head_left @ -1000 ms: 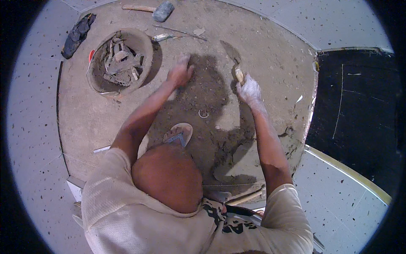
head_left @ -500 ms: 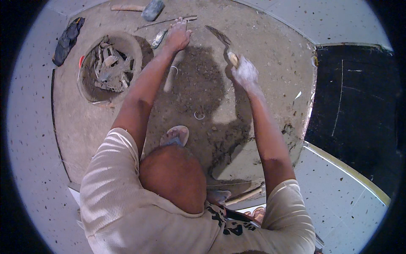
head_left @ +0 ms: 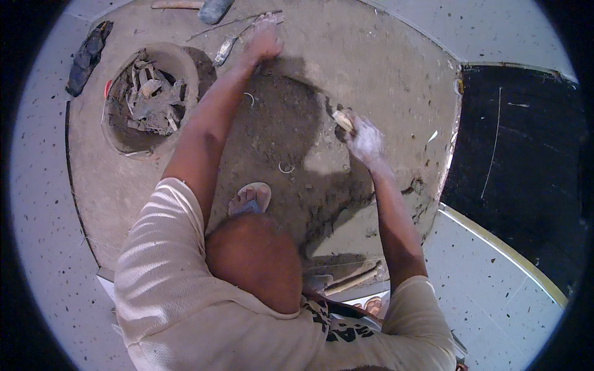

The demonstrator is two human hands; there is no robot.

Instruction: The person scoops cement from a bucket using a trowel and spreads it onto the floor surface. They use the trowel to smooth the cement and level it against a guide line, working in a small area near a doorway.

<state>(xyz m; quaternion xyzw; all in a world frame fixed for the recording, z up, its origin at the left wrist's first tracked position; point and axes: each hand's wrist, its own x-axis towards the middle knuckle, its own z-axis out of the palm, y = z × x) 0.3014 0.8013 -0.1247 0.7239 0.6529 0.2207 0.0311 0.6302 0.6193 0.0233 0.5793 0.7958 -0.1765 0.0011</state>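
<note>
My right hand (head_left: 364,139), coated in pale dust, is wrapped round the light wooden handle of a trowel (head_left: 343,120). Its blade is hard to make out against the dark shadow beyond the handle. Stretched far forward, my left hand (head_left: 265,42) has its fingers extended by a thin rod (head_left: 229,26) lying on the floor; whether they touch it I cannot tell. A short-handled tool or stone-like piece (head_left: 224,51) lies just left of that hand. Between my arms spreads a patch of dark, loose soil (head_left: 272,117).
A round basin (head_left: 185,71) of debris stands at the left, near a dark bundled cloth (head_left: 90,59). A hammer (head_left: 215,10) lies at the far edge. Speckled tiles (head_left: 489,272) and a black panel (head_left: 526,167) border the right. My sandaled foot (head_left: 250,198) is below the soil.
The trowel's handle has turned slightly and its blade, plain before, is now hard to see. My right hand has moved a little nearer. The whole view has shifted slightly.
</note>
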